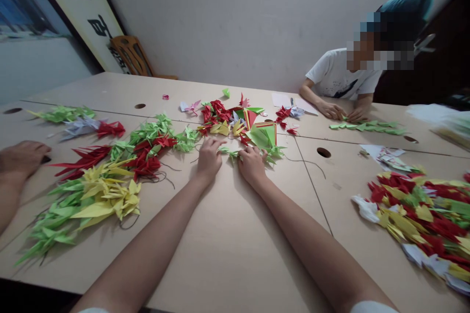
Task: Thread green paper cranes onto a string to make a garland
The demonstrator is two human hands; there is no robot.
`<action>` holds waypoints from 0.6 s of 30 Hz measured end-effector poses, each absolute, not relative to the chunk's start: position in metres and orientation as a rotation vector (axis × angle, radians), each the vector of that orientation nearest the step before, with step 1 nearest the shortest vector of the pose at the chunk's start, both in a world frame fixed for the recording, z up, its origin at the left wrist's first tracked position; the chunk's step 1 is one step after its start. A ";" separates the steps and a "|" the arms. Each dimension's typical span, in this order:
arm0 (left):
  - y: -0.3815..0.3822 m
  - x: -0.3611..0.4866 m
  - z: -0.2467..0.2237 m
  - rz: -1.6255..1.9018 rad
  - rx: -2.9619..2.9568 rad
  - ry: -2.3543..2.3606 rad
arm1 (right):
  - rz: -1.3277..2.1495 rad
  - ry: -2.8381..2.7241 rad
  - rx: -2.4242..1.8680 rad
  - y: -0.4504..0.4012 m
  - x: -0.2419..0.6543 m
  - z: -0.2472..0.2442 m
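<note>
The green paper strand [231,153] lies between the hands, its long axis running left to right; the right hand [252,162] is nearer — curled fingers touching it — while the left hand [210,159] rests bent-fingered by its left end; whether either pinches it, I cannot tell; thin paper, creased into sharp points; smooth, flat-sided coloured sheets [265,135] stand just beyond the right hand.

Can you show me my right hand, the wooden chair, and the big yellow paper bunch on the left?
Right hand [252,162]: head view, on the back of the hand.
Wooden chair [132,55]: head view, on its backrest.
Yellow paper bunch [110,190]: head view, on folded pieces near its middle.
</note>
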State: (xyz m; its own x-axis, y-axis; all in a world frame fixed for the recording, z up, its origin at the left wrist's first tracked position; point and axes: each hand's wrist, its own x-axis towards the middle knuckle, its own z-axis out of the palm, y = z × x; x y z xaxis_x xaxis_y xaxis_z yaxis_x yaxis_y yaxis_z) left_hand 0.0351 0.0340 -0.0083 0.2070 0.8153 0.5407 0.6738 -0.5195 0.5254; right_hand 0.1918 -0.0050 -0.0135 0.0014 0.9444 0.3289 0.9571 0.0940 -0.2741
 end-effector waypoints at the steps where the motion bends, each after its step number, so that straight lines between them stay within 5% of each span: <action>1: 0.033 0.036 -0.008 1.156 2.349 1.348 | -0.049 -1.956 -1.859 -0.005 0.192 -0.014; 6: 0.033 0.039 -0.011 0.836 2.353 1.110 | -0.058 -1.958 -1.783 -0.006 0.192 -0.013; 18: 0.030 0.039 -0.009 0.837 2.383 1.216 | -0.042 -1.940 -1.657 -0.006 0.192 -0.014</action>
